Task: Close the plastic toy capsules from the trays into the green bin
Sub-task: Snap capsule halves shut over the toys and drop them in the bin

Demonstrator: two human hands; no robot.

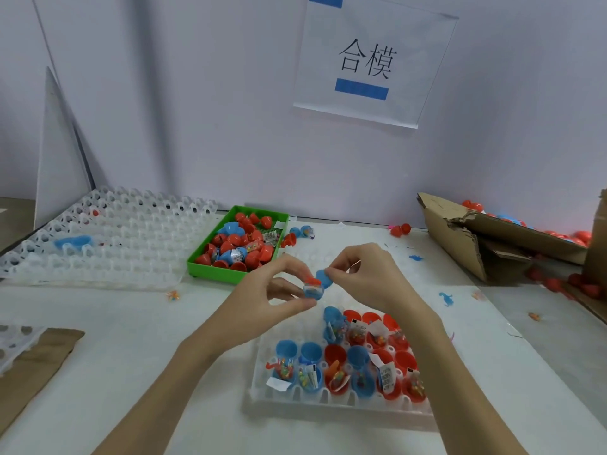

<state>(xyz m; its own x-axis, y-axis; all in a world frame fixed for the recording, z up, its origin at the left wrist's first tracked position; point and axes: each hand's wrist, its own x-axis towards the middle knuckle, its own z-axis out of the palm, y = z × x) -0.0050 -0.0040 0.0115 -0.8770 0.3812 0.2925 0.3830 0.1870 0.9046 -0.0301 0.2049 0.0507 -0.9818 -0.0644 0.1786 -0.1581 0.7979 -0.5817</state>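
Left hand: the left hand point(262, 292) is raised above the table, thumb and fingertips pinching a clear capsule half point(313, 289) with small coloured bits inside.
Right hand: the right hand point(364, 274) is level with the left, just to its right; thumb and forefinger pinch a blue capsule cap point(323, 278), the other fingers curled in.
Capsule parts: cap and clear half touch at one edge, the cap tilted, not seated over the half.
Near tray: a white tray point(328, 397) lies near, below the hands; its cups hold open red and blue capsule halves with toys and paper slips. One blue capsule point(333, 325) sits at the far left of the filled cups.
Green bin: the green bin point(215, 269) stands far left of the hands, holding a heap of mostly red capsules with a few blue ones.
Far tray: a stack of white trays point(108, 238) lies left of the bin, touching or nearly so; a blue piece point(74, 242) rests on it.
Right side: a torn cardboard box point(492, 234) sits far right with red capsules in and around it.
Loose bits: a few capsules point(400, 229) and small toy figures lie scattered on the table point(131, 323).
Wall: a paper sign point(371, 60) with two printed characters hangs above.
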